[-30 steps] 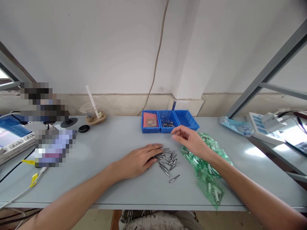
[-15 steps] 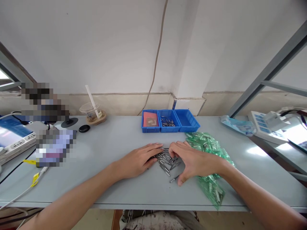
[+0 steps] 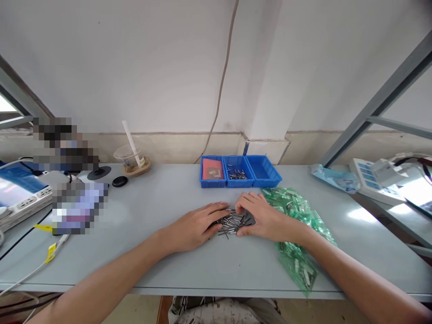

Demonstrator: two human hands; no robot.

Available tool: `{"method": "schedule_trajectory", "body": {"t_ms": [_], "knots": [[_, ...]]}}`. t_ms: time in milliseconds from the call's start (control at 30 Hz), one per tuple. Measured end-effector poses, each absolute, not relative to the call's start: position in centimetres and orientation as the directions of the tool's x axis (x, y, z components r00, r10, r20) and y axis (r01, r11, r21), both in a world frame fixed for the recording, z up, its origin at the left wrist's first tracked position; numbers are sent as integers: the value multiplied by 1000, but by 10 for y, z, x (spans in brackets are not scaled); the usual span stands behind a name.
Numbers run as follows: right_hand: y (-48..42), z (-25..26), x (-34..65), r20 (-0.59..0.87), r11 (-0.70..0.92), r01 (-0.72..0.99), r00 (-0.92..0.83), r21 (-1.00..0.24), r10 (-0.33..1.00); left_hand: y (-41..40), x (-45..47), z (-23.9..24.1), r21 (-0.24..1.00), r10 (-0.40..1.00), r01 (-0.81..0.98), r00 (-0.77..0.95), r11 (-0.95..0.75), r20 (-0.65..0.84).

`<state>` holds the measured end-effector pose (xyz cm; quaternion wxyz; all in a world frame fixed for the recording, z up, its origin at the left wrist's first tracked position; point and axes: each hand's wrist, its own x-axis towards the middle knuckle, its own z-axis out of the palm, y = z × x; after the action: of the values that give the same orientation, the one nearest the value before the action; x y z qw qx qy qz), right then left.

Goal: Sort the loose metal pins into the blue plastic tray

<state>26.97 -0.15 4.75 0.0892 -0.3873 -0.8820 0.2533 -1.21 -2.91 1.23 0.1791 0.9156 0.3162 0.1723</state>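
Leftward, cable tag (image 3: pixel 50 252): yellow, any print unreadable.
Drink cup (image 3: pixel 126 156): pale label (image 3: pixel 141 160), too small to read.
Left hand (image 3: pixel 197 226): grip loosely spread, cupping the left side of the metal pins (image 3: pixel 231 223).
Metal pins: heaped on the surface (image 3: pixel 165 193) between both hands.
Right hand (image 3: pixel 259 217): grip half open, thumb and fingers curved around the heap's right side.

Head camera looks from wearer's eye height, forward and down over grey table (image 3: pixel 189 272). Faces wall (image 3: pixel 162 67) behind table, which fills upper part of view. Wide framing: table runs across nearly full width, near edge roughly level toward bottom, wearer's lap (image 3: pixel 222 312) below. Left hand (image 3: pixel 194 227) and right hand (image 3: pixel 265 218) sit near, just below centre.
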Motion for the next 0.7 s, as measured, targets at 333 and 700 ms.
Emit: {"method": "schedule_trajectory", "body": {"t_ms": [333,700], "knots": [[4,34,272,92,692,558,-745,-458,661,-30,-13,17,466,650,519,740,-717,176],[7,29,271,150,711,545,-738,-444,658,-30,-13,14,469,653,522,738,-712,170]]}}
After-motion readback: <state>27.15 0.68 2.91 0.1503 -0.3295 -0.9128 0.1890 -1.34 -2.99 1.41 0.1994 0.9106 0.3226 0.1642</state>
